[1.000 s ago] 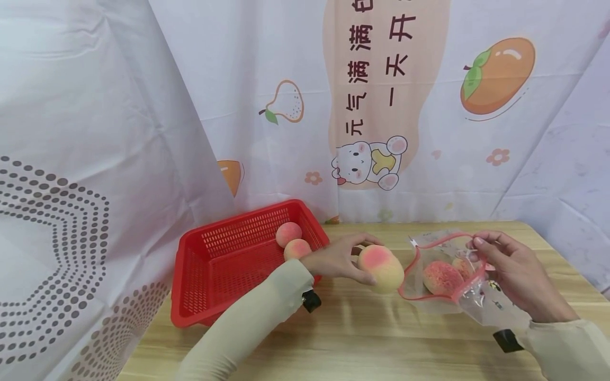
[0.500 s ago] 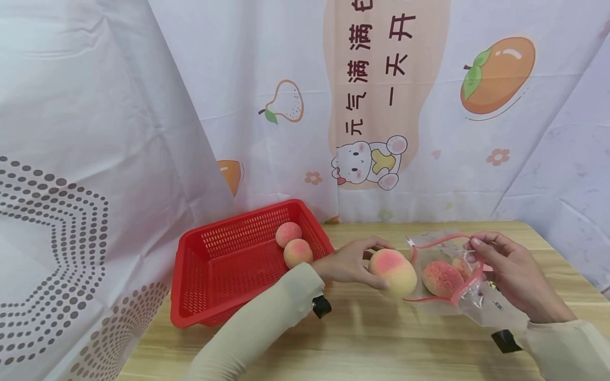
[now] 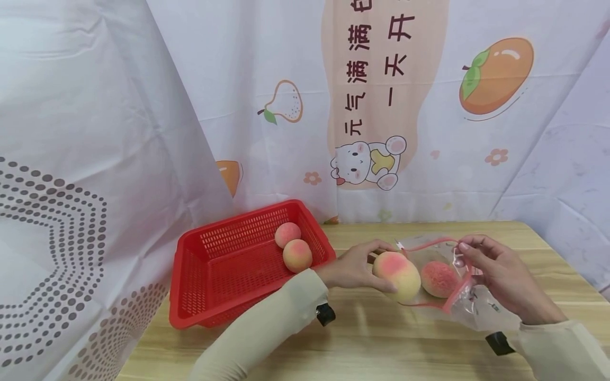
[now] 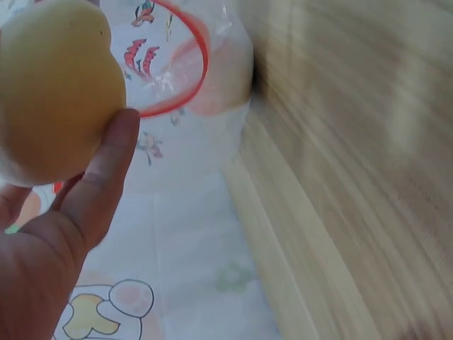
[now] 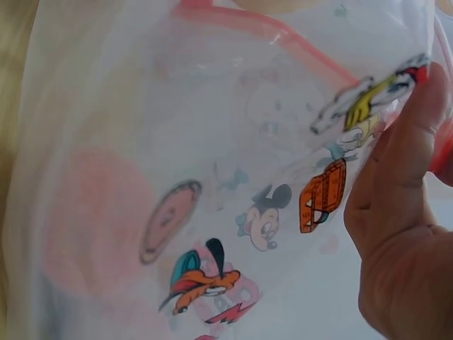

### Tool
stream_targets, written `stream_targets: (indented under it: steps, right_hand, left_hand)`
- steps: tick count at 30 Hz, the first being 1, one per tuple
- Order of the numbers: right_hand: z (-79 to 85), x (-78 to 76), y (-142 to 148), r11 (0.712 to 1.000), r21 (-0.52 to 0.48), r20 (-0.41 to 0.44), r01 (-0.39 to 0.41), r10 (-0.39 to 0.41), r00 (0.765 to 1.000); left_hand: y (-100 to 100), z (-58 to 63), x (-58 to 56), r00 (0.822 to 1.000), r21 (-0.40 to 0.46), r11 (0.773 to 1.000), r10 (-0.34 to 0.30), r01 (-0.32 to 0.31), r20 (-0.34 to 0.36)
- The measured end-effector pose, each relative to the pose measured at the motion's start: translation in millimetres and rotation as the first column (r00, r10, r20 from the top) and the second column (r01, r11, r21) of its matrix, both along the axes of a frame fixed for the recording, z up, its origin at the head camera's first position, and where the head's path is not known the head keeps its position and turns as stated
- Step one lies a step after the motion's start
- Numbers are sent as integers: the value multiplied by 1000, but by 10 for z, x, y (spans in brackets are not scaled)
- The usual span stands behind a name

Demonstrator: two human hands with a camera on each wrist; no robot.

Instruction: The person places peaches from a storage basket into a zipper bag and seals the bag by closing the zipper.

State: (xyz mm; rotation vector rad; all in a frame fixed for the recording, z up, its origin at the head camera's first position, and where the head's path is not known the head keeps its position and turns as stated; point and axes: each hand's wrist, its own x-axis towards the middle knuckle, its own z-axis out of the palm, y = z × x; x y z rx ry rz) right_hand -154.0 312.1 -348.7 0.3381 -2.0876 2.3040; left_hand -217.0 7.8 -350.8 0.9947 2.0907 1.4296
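In the head view my left hand (image 3: 353,266) grips a yellow-and-pink peach (image 3: 399,278), its thumb on the near side. That peach is at the mouth of a clear zip bag (image 3: 493,309) with a red rim. Inside the bag lies a redder peach (image 3: 439,279). My right hand (image 3: 502,278) pinches the bag's far right rim between thumb and fingers. Cartoon prints on the bag (image 5: 233,142) show in the right wrist view. The left wrist view shows the yellow underside of the held peach (image 4: 56,92) in front of the red-rimmed opening.
A red slotted basket (image 3: 183,312) stands at the left of the wooden table (image 3: 371,344). Two peaches, one at the back (image 3: 288,234) and one nearer (image 3: 297,255), lie at its right end. A printed curtain (image 3: 286,159) hangs behind the table.
My left hand has carried the peach rightward into the bag's mouth. My right hand and the bag's rim have shifted slightly left. The basket and its peaches stay put.
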Motion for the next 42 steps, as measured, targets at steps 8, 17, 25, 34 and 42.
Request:
stream_targets:
  steps: [8, 17, 25, 34, 42]
  right_hand:
    - [-14, -2, -44, 999, 21, 30, 27, -28, 999]
    - [-37, 3, -77, 1000, 1, 22, 16, -16, 1000]
    - [-36, 4, -122, 999, -28, 21, 31, -31, 999]
    - [13, -9, -117, 996, -83, -2, 46, -46, 999]
    - [36, -12, -96, 995, -94, 8, 34, -33, 999]
  left_hand:
    - [82, -55, 111, 992, 7, 992, 123, -124, 24]
    - [203, -65, 251, 977, 32, 977, 207, -209, 44]
    - [417, -78, 408, 930, 77, 938, 346, -339, -122]
    - [325, -62, 347, 933, 179, 939, 323, -294, -161]
    - [122, -139, 249, 944, 62, 947, 320, -316, -77]
